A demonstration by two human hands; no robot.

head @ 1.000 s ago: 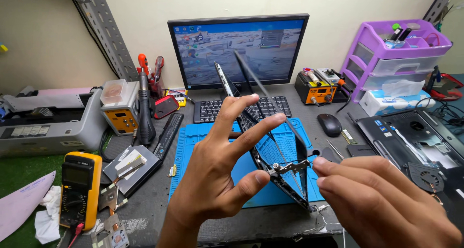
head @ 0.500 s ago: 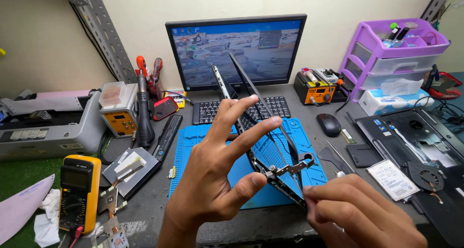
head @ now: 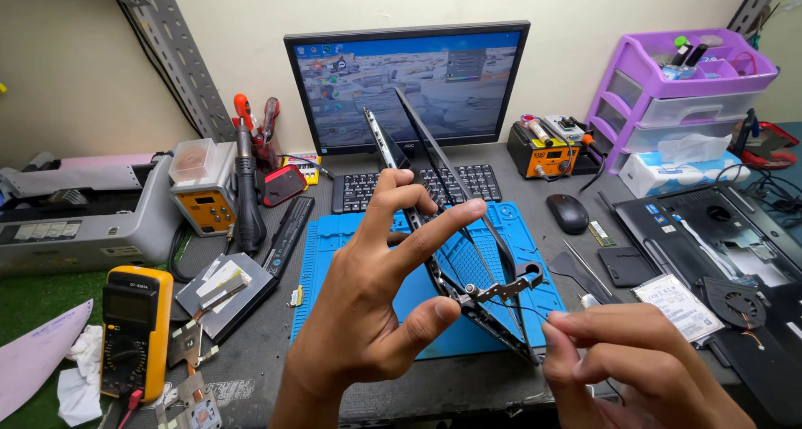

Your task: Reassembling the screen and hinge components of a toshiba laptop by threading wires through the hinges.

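A bright blue mat (head: 334,270) with a fine grid pattern lies on the dark grey surface (head: 276,362). The laptop screen frame (head: 455,266) is black with a silver hinge bracket (head: 501,289). The multimeter (head: 134,333) is yellow and black. The drawer unit (head: 677,82) is purple with clear drawers, and the mouse (head: 568,213) is black.

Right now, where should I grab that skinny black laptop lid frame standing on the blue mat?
Probably by its long side edges, coming from the left, as the left hand does. The laptop lid frame stands on edge on the blue mat, thin and tilted, so pinching across both faces steadies it. Avoid the metal hinge bracket near the right hand.
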